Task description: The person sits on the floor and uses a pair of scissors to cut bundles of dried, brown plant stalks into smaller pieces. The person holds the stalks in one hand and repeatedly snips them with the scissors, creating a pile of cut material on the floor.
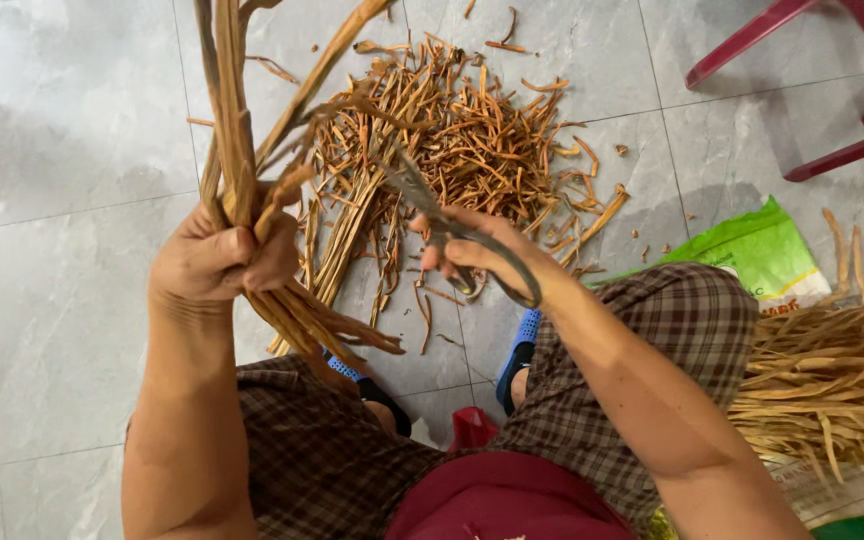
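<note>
Two hands, left gripping dried stalks, right scissors

Both forearms are seen bare to above the elbow — no sleeves, watch, rings or gloves are shown on the left hand or the right hand. Loose brown-and-tan checked cloth shorts are worn over both thighs, the plaid crossed by thin darker lines. A dark red garment is seen at the waist. On the feet, blue perforated plastic sandals are worn — only partly visible between the knees.
</note>
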